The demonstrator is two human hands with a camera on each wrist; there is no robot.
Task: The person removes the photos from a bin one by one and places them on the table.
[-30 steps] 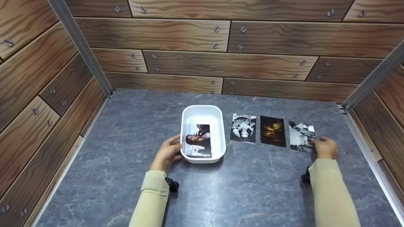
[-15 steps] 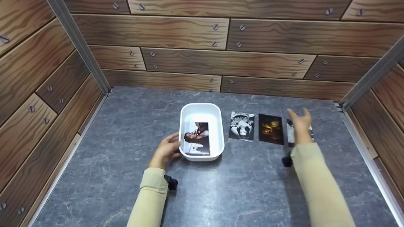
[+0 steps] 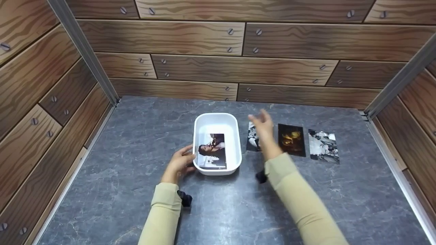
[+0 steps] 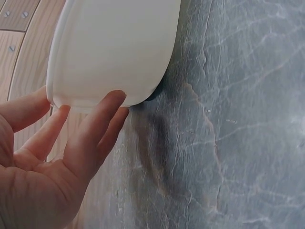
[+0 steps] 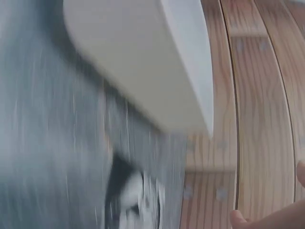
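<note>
A white plastic tub (image 3: 218, 172) stands on the grey marbled table, with a colour photo print (image 3: 214, 153) lying inside it. My left hand (image 3: 179, 163) touches the tub's near left side. In the left wrist view its fingers (image 4: 90, 138) are spread, fingertips against the outer wall and rim. My right hand (image 3: 264, 127) hovers with spread fingers over a black-and-white photo print (image 3: 252, 141) right of the tub and covers part of it. It holds nothing. Further right lie a dark golden photo print (image 3: 291, 139) and another black-and-white photo print (image 3: 323, 146).
Wood-patterned panels (image 3: 190, 68) rise behind the table and at both sides, with metal corner posts (image 3: 81, 47). A black camera strap is worn on each wrist. Bare table (image 3: 224, 217) stretches in front of the tub.
My right hand has left the rightmost photo print and swept left, past the golden one, to the print nearest the tub. My left hand and the tub have stayed in place.
</note>
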